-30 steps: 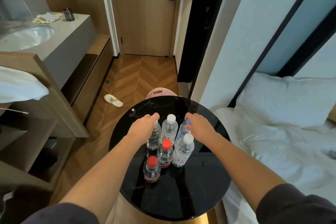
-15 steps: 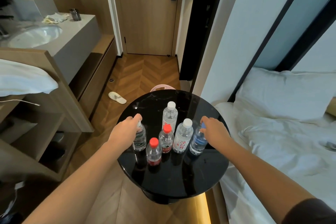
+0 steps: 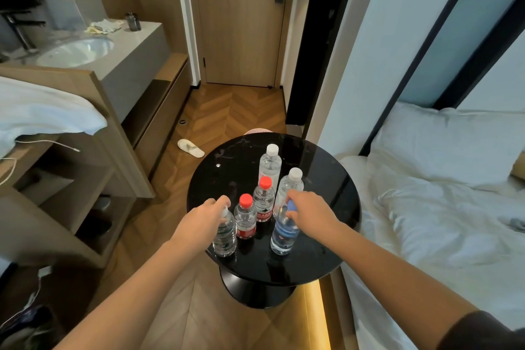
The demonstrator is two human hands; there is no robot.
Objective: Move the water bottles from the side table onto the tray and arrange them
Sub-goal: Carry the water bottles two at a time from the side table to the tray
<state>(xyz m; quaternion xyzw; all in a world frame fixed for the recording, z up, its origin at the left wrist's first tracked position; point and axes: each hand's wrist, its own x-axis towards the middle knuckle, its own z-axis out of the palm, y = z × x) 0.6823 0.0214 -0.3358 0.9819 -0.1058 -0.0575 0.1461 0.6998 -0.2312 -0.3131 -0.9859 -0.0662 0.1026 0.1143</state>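
Six water bottles stand on the round black side table [image 3: 335,179], clustered toward its near edge. The left hand [image 3: 203,217] clamps the neck of the dark-labelled bottle [image 3: 225,239]; the right hand [image 3: 308,209] clamps the blue-capped bottle [image 3: 284,231], probably for a two-at-once lift. No tray is visible.

Single head-worn wide-angle view, which looked forward and steeply down from close above the round side table [image 3: 326,258], bed [image 3: 443,207] at right.
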